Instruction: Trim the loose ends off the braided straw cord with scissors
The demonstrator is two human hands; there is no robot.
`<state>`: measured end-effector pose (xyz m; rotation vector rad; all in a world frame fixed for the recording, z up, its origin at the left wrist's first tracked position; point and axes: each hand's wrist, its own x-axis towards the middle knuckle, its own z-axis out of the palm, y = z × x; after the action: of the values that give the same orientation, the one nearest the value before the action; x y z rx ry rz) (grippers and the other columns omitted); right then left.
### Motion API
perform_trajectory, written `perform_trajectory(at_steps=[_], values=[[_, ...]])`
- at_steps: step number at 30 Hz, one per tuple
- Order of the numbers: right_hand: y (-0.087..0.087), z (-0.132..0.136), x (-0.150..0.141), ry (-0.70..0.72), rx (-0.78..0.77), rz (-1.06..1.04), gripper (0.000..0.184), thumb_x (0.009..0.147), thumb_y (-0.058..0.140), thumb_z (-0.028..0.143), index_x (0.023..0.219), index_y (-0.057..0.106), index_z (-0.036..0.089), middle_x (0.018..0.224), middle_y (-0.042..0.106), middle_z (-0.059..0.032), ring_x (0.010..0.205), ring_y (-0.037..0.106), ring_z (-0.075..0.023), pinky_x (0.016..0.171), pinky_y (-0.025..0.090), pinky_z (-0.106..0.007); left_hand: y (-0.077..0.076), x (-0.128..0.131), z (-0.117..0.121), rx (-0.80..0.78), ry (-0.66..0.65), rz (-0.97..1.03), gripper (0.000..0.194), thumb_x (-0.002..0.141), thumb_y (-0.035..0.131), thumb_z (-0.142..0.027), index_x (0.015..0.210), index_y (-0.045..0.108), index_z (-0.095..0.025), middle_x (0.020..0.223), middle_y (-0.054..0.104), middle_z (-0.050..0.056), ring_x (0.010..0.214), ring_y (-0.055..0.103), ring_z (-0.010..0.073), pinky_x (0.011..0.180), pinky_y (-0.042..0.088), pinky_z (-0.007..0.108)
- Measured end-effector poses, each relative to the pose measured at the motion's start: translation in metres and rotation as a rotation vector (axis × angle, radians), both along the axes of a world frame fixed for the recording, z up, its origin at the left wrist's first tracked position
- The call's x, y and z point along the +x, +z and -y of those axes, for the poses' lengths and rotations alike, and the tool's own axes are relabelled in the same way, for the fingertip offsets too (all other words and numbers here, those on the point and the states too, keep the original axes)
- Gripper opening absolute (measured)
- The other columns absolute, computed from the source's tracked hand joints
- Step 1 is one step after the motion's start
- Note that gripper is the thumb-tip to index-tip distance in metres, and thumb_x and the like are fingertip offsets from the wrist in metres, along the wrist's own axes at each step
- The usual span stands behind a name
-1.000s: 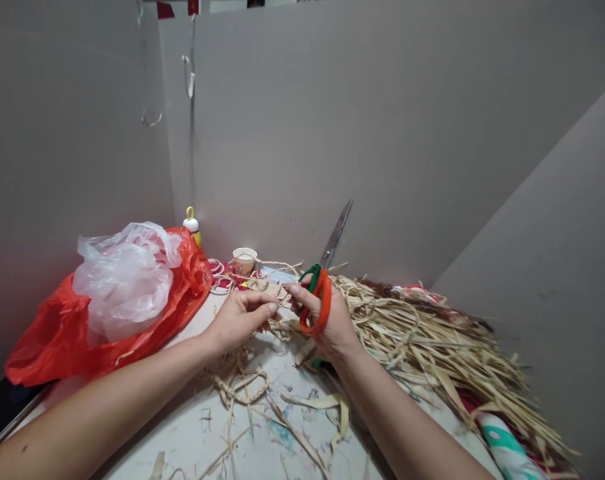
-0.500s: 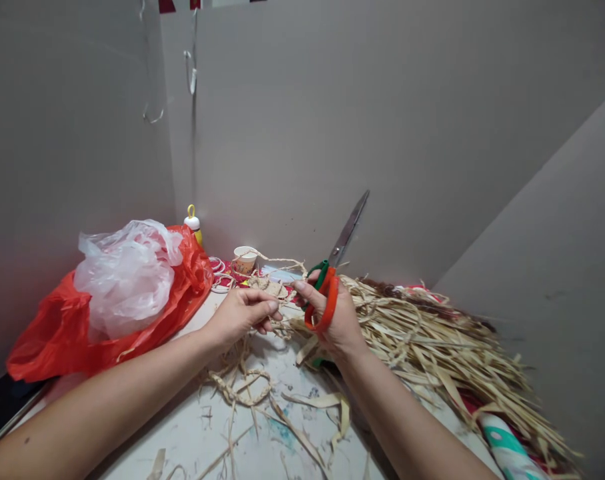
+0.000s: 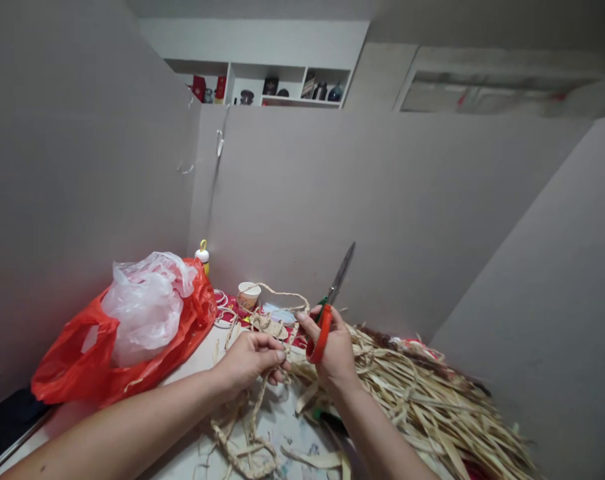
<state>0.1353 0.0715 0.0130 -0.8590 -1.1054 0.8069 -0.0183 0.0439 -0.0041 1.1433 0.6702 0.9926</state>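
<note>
My left hand [image 3: 259,360] pinches a braided straw cord [image 3: 256,410], whose length trails down onto the white table [image 3: 202,363]. Scissors [image 3: 327,313] with one orange and one green handle hang on my right hand [image 3: 335,347], blades shut and pointing up and away. The thumb and fingers of that hand also sit close to the cord near its upper part; whether they grip it I cannot tell. A pale woven straw piece [image 3: 269,327] lies just behind my hands.
A large bundle of dry straw strips [image 3: 417,400] spreads at the right. A red plastic bag [image 3: 77,360] with a white plastic bag [image 3: 145,307] sits at the left. Behind stand a paper cup [image 3: 249,295] and a yellow-and-white bottle [image 3: 203,257]. Grey partitions [image 3: 282,200] enclose the table.
My view has tilted up, so shelves above the partition now show. The right hand has turned slightly, its scissors blades pointing up more narrowly. The left hand keeps its pinch.
</note>
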Motion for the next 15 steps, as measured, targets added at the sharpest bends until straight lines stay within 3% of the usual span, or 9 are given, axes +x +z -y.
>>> perform_trajectory(at_steps=[3,7,11,15], values=[[0.010,-0.014,-0.004,0.031,-0.003,0.029,0.041,0.055,0.081,0.038,0.076,0.050,0.021,0.062,0.053,0.0072,0.051,0.049,-0.0090,0.050,0.042,-0.023,0.002,-0.003,-0.005,-0.050,0.091,0.054,0.037,0.057,0.078,-0.039,0.072,0.056,-0.013,0.068,0.069,0.007,0.047,0.058,0.0112,0.047,0.043,0.023],[0.028,-0.025,-0.009,0.043,0.013,0.087,0.041,0.053,0.082,0.037,0.074,0.052,0.020,0.057,0.052,0.0069,0.049,0.049,-0.0096,0.048,0.043,-0.023,0.004,-0.006,-0.013,-0.159,0.202,0.105,0.024,0.069,0.070,-0.030,0.070,0.053,-0.014,0.070,0.069,0.006,0.046,0.057,0.0097,0.044,0.043,0.020],[0.042,-0.014,-0.011,0.000,0.080,0.109,0.037,0.056,0.080,0.035,0.075,0.052,0.020,0.062,0.053,0.0073,0.054,0.051,-0.0092,0.053,0.044,-0.023,0.008,-0.008,-0.016,-0.210,0.206,0.144,0.013,0.080,0.058,-0.024,0.074,0.050,-0.015,0.069,0.069,0.006,0.046,0.058,0.0093,0.044,0.043,0.019],[0.044,0.007,-0.010,-0.078,0.122,0.081,0.036,0.060,0.079,0.035,0.079,0.051,0.021,0.067,0.053,0.0077,0.055,0.052,-0.0078,0.053,0.044,-0.022,0.006,-0.009,-0.018,-0.299,0.156,0.120,0.020,0.087,0.048,-0.030,0.072,0.049,-0.015,0.064,0.067,0.009,0.044,0.059,0.0130,0.043,0.045,0.023]])
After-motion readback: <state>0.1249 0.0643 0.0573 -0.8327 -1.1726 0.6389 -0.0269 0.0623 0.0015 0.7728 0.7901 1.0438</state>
